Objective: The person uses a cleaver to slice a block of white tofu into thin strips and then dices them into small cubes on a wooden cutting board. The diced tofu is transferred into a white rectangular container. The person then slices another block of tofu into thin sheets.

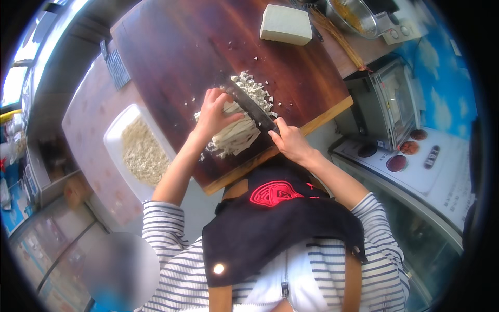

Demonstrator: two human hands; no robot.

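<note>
My right hand (290,141) grips the handle of a dark-bladed cleaver (255,111), which lies slantwise over a wooden cutting board (175,58). To the left of the blade, my left hand (213,111) holds down a bundle of whitish strips (236,134), fingers bent near the steel and thumb spread along the bundle. Small diced white pieces (251,87) are heaped against the blade's far side, with a few crumbs scattered around. Farther back on the board sits a large white block (286,25) that looks like tofu.
Left of the board, a white plastic tub (113,132) holds many small pale pieces. A steel bowl (370,19) with yellowish contents stands at the back right. A glass-fronted appliance (395,101) and a printed countertop (444,163) are to the right.
</note>
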